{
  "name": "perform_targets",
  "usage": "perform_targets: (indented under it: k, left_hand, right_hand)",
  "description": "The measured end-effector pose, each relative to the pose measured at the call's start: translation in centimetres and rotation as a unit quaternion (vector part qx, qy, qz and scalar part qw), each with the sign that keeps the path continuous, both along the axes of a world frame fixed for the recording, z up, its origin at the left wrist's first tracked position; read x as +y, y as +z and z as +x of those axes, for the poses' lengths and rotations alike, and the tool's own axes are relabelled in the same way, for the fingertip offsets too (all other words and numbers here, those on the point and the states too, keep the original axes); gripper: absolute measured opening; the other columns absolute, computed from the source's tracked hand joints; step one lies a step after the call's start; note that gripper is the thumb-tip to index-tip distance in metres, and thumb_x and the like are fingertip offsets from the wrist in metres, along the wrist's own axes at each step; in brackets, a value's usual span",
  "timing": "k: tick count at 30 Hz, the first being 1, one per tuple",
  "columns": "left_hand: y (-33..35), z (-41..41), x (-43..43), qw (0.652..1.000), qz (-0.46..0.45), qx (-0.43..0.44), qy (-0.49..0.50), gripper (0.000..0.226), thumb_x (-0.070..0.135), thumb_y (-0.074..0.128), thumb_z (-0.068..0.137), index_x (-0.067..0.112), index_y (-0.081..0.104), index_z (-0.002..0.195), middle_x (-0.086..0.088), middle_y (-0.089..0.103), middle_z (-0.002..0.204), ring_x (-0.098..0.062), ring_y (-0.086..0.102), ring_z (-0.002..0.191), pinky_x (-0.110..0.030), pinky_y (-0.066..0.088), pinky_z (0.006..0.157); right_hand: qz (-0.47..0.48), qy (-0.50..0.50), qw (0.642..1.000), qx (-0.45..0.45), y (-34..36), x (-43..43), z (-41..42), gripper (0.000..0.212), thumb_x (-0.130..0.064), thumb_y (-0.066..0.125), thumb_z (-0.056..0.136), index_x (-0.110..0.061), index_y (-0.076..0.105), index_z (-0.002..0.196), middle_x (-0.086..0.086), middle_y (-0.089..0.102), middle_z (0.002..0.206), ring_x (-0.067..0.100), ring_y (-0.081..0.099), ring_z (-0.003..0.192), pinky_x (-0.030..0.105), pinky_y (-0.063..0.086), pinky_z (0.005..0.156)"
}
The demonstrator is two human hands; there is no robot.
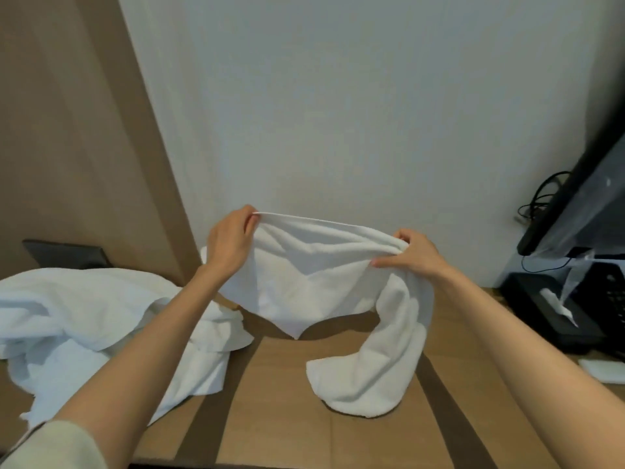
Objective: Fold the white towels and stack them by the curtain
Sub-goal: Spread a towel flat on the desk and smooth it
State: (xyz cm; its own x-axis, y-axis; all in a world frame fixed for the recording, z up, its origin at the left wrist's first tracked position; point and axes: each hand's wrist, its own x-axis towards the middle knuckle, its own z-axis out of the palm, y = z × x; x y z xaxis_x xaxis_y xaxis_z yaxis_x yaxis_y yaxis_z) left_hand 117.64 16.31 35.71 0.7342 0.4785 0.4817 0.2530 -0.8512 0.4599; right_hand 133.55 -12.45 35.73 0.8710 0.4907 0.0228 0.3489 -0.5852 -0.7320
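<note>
A white towel (314, 279) hangs in the air above the wooden table (280, 401), stretched between both hands. My left hand (230, 242) pinches its top edge at the left. My right hand (412, 255) grips the bunched top edge at the right. From the right hand a long end of the towel drops down and rests on the table. A heap of unfolded white towels (84, 319) lies on the table at the left, under my left forearm. The brown curtain (77, 130) hangs at the back left.
A white wall stands close behind the table. At the right are a black screen (575, 198) with cables, a black tissue box (554, 309) and a small white folded cloth (605, 368). A dark flat object (67, 253) sits behind the heap.
</note>
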Motion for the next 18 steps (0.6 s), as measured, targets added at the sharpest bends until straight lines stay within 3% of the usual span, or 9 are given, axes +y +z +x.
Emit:
perform_targets:
  k: [2, 5, 8, 10, 13, 15, 18]
  left_hand:
    - [1.2, 1.5, -0.8, 1.0, 0.013, -0.004, -0.004, 0.023, 0.022, 0.041, 0.101, 0.009, 0.056, 0.091, -0.014, 0.062, 0.089, -0.034, 0.057, 0.086, -0.041, 0.041, 0.072]
    - [2.5, 3.4, -2.1, 0.999, 0.032, -0.006, -0.011, 0.026, 0.023, 0.042, 0.101, 0.006, 0.057, 0.088, -0.013, 0.061, 0.085, -0.032, 0.056, 0.082, -0.04, 0.04, 0.071]
    - [3.3, 4.6, -3.5, 0.998, 0.052, -0.015, -0.012, 0.029, 0.024, 0.044, 0.1, 0.003, 0.056, 0.083, -0.012, 0.059, 0.079, -0.032, 0.054, 0.077, -0.037, 0.036, 0.066]
    - [3.5, 5.0, -4.1, 0.998, 0.06, -0.02, -0.014, 0.03, 0.024, 0.044, 0.1, 0.002, 0.055, 0.082, -0.011, 0.058, 0.077, -0.031, 0.053, 0.074, -0.035, 0.034, 0.065]
    - [3.7, 5.3, -4.3, 0.997, 0.075, -0.018, -0.011, 0.03, 0.022, 0.043, 0.1, 0.002, 0.057, 0.083, -0.011, 0.058, 0.076, -0.03, 0.052, 0.073, -0.034, 0.033, 0.065]
    - [3.8, 5.5, -4.2, 0.995, 0.096, -0.013, -0.003, 0.029, 0.022, 0.044, 0.1, 0.002, 0.059, 0.084, -0.013, 0.058, 0.076, -0.031, 0.052, 0.073, -0.035, 0.032, 0.064]
    - [3.4, 5.9, -3.6, 0.993, 0.118, -0.007, 0.011, 0.03, 0.021, 0.044, 0.1, 0.001, 0.06, 0.085, -0.015, 0.058, 0.076, -0.033, 0.052, 0.073, -0.035, 0.031, 0.065]
  right_hand:
    - [-0.039, 0.05, 0.998, 0.018, 0.4, -1.8, 1.5, 0.047, -0.044, 0.084, 0.066, -0.006, 0.059, 0.081, 0.0, 0.056, 0.073, 0.013, 0.051, 0.066, 0.028, 0.039, 0.06]
    - [-0.026, 0.081, 0.996, 0.032, 1.0, -3.8, 3.5, 0.049, -0.047, 0.076, 0.074, -0.002, 0.063, 0.088, 0.001, 0.057, 0.076, 0.01, 0.053, 0.063, 0.019, 0.04, 0.055]
    - [-0.021, 0.092, 0.995, 0.01, 1.4, -5.1, 5.3, 0.038, -0.045, 0.073, 0.078, -0.01, 0.058, 0.077, 0.0, 0.051, 0.071, 0.012, 0.046, 0.063, 0.022, 0.033, 0.054]
    - [-0.016, 0.09, 0.995, -0.028, 1.1, -5.8, 6.4, 0.033, -0.039, 0.072, 0.082, -0.017, 0.053, 0.067, -0.004, 0.049, 0.064, 0.012, 0.044, 0.061, 0.017, 0.031, 0.051]
    - [-0.018, 0.088, 0.993, -0.071, 0.3, -6.5, 7.5, 0.024, -0.033, 0.07, 0.084, -0.024, 0.054, 0.07, -0.009, 0.056, 0.068, 0.008, 0.05, 0.063, 0.01, 0.036, 0.053]
    - [-0.031, 0.094, 0.993, -0.068, -0.2, -6.7, 8.0, 0.021, -0.035, 0.07, 0.083, -0.024, 0.055, 0.073, -0.007, 0.06, 0.071, 0.009, 0.053, 0.064, 0.014, 0.037, 0.053]
    - [-0.053, 0.074, 0.99, -0.111, -0.8, -6.4, 8.5, 0.027, -0.042, 0.066, 0.084, -0.022, 0.052, 0.074, -0.006, 0.059, 0.071, 0.014, 0.054, 0.067, 0.03, 0.038, 0.058]
